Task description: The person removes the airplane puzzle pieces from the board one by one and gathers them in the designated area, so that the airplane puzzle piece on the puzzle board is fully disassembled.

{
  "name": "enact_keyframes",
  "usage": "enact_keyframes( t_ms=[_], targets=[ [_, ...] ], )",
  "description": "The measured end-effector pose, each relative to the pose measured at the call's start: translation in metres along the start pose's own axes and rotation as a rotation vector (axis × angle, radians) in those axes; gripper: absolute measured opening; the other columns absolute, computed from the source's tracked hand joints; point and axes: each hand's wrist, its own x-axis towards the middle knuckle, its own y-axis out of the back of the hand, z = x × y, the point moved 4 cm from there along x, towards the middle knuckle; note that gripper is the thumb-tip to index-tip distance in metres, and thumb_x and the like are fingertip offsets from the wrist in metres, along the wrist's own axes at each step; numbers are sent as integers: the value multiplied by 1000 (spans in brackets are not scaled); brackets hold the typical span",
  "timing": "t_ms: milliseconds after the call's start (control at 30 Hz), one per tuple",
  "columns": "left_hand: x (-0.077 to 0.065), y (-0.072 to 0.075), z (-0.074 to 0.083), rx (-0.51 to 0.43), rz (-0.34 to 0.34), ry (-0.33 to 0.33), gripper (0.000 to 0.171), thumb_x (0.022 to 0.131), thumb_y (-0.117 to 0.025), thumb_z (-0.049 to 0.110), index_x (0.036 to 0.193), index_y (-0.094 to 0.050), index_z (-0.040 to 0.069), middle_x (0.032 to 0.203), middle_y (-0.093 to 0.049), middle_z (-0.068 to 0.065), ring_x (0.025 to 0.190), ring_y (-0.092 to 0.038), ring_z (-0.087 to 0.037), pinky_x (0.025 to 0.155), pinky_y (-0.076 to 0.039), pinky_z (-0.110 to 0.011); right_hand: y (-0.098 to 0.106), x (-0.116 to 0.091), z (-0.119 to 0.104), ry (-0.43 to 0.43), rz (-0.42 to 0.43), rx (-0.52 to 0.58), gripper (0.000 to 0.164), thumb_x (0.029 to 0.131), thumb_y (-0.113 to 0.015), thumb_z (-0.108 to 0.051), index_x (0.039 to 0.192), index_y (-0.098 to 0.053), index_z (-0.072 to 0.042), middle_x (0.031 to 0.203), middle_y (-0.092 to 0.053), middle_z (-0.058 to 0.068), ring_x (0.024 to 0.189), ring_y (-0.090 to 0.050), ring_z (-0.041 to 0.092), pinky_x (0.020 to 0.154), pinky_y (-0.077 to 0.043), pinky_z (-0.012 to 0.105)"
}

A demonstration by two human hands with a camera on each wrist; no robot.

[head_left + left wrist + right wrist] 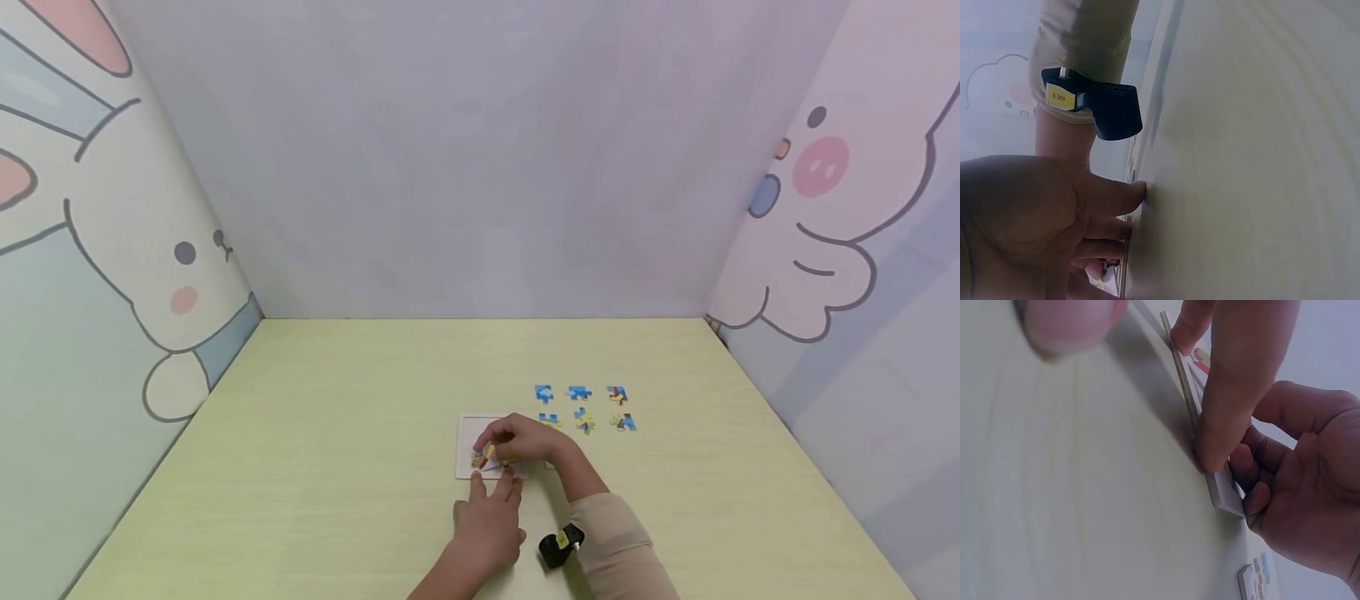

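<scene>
A shallow, light square puzzle tray (467, 433) lies on the table before me. My left hand (489, 527) reaches up to its near edge, with straight fingertips on the rim. From the right, my right hand (525, 439) arches over the tray. Between its thumb and index finger it pinches a yellow and red puzzle piece (487, 455), tilted above the tray floor. Its fingers partly hide another piece. In the right wrist view, left fingers (1222, 419) press the tray rim (1225, 497), facing the curled right hand (1313, 487). The left wrist view shows the left hand (1029, 219) from behind.
Loose blue and yellow puzzle pieces (578, 392) lie in two rows right of the tray. A black wrist camera (561, 546) sits on the right sleeve, close to the left hand. Cartoon-printed curtains (480, 167) enclose the pale wooden table (337, 467).
</scene>
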Motion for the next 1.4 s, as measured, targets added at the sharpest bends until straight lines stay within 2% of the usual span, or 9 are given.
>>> enact_keyframes(
  t_ms=[100,233,333,500,633,900,1100,1400],
  targets=[
    [0,0,-1,-4,-2,0,63,88,-74,43,143,-56,18,151,-46,6,133,-43,-45,76,-52,-58,0,0,0,2,-3,2,24,92,-59,4,111,-74,-1,67,-52,-6,60,-42,10,60,-39,23],
    [0,0,0,-1,-8,1,63,88,-73,43,143,-56,19,151,-46,6,133,-43,-46,77,-52,-58,0,0,3,1,26,-6,23,91,-61,5,109,-74,0,66,-52,-4,59,-43,9,59,-40,23],
    [0,1,-1,3,-18,4,63,88,-73,43,143,-56,19,151,-46,7,133,-43,-45,77,-52,-57,1,0,4,-12,84,-23,20,90,-63,5,106,-74,-1,69,-54,-3,63,-45,10,61,-41,23],
    [1,1,0,-3,-28,5,63,88,-72,44,144,-55,20,152,-45,8,133,-43,-44,77,-52,-56,6,-6,1,-36,197,5,12,91,-64,3,100,-71,-1,77,-59,-1,67,-48,12,61,-42,25],
    [3,2,0,-9,-25,5,63,88,-73,44,144,-56,20,152,-45,8,133,-43,-43,77,-52,-55,11,-12,-2,-33,256,34,8,90,-66,2,98,-70,0,78,-63,0,68,-51,13,61,-43,25],
    [2,2,-1,-12,-9,15,63,85,-75,45,141,-58,22,149,-47,9,125,-44,-36,71,-50,-46,12,-22,-3,-8,280,61,8,90,-69,-3,97,-69,1,74,-63,1,68,-54,11,65,-47,25],
    [-1,-1,-1,-11,16,13,62,84,-76,45,139,-60,22,146,-50,8,117,-45,-33,68,-49,-44,10,-38,4,-55,338,46,9,90,-71,-5,98,-69,0,75,-64,2,69,-54,14,63,-45,24],
    [0,0,-2,-5,53,18,61,82,-78,44,136,-62,20,142,-52,6,112,-46,-33,65,-49,-44,21,-61,7,-108,401,68,12,93,-70,-10,101,-69,-1,76,-64,3,59,-46,14,50,-38,25]
  ],
)
